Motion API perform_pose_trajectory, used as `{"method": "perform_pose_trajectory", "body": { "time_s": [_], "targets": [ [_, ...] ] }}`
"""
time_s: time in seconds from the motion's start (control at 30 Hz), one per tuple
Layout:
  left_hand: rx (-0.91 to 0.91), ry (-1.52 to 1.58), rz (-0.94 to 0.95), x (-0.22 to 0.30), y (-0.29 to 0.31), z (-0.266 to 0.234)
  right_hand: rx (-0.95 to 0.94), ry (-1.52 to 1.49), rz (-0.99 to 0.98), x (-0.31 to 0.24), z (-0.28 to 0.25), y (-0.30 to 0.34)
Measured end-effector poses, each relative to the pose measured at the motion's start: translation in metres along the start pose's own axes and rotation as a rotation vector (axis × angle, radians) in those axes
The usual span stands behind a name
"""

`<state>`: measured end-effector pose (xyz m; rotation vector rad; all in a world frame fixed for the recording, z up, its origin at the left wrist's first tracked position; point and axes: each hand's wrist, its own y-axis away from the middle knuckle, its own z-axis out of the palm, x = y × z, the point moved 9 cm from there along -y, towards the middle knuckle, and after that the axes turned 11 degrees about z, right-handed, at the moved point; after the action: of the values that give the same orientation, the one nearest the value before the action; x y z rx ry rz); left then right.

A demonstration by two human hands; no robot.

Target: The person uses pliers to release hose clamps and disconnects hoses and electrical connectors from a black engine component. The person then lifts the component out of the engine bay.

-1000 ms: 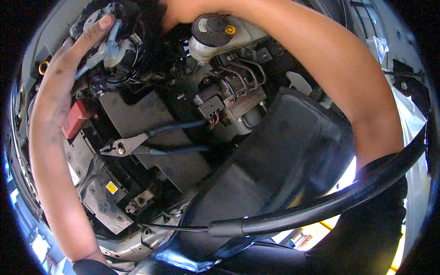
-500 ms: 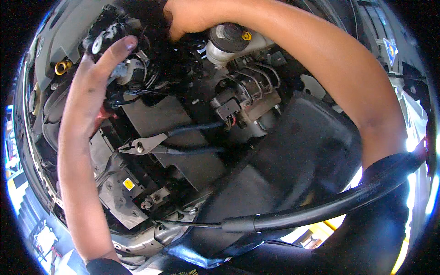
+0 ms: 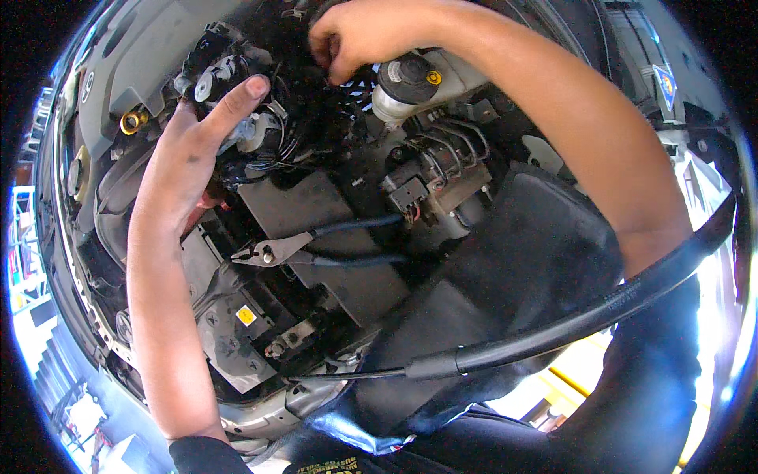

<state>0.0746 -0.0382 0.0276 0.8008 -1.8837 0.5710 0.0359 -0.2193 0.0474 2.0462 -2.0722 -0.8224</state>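
My left hand (image 3: pixel 193 146) is wrapped round a dark engine part with a pale round fitting (image 3: pixel 215 81) and wires. Its thumb lies across the near side, while the other fingers are mostly hidden behind the part. At the top, my right hand (image 3: pixel 359 35) reaches into the dark rear of the engine bay with its fingers curled together. Whatever those fingertips may pinch is too dark to make out. Right beside that hand sits a black-capped fluid reservoir (image 3: pixel 407 79). Pliers (image 3: pixel 272 250) with dark blue handles rest across the battery cover (image 3: pixel 339 288), apart from both hands.
A black fender cover (image 3: pixel 505 261) drapes over the near right edge. In front of it runs a thick black strut or tube (image 3: pixel 537 340). A metal block with bent pipes (image 3: pixel 446 170) stands right of the battery. A yellow ring-shaped handle (image 3: pixel 133 122) is at left.
The view has shifted, so the engine bay sits farther right and slightly lower. My right hand's curled fingers show more clearly. My left hand stays on the same part; the pliers lie as before.
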Motion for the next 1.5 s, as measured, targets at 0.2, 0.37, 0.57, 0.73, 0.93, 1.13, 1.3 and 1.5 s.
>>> {"method": "perform_pose_trajectory", "body": {
  "time_s": [0.2, 0.37, 0.57, 0.73, 0.93, 1.13, 1.3, 1.5],
  "targets": [
    [-0.154, -0.737, 0.011, 0.069, 0.002, -0.021, 0.286, 0.263, 0.150, -0.003, 0.018, -0.020],
    [-0.224, -1.080, 0.693, 0.137, -0.033, 0.028, 0.336, 0.278, 0.181, -0.003, 0.019, -0.008],
    [-0.721, -1.154, 0.591, 0.085, -0.129, 0.083, 0.257, 0.340, 0.216, -0.012, 0.023, -0.007],
    [-1.133, -1.275, 0.576, 0.037, -0.144, 0.115, 0.300, 0.264, 0.226, -0.010, 0.021, 0.000],
    [-1.199, -1.216, 0.496, 0.023, -0.150, 0.115, 0.303, 0.310, 0.172, -0.010, 0.024, -0.011],
    [-1.231, -1.290, 0.266, 0.024, -0.140, 0.104, 0.363, 0.204, 0.187, -0.007, 0.015, -0.011],
    [-1.325, -1.242, 0.389, 0.015, -0.146, 0.111, 0.437, 0.161, 0.254, -0.012, 0.003, 0.009],
    [-1.404, -1.238, 0.514, 0.000, -0.160, 0.124, 0.649, 0.271, 0.201, -0.033, 0.000, 0.026]
  ]
}}
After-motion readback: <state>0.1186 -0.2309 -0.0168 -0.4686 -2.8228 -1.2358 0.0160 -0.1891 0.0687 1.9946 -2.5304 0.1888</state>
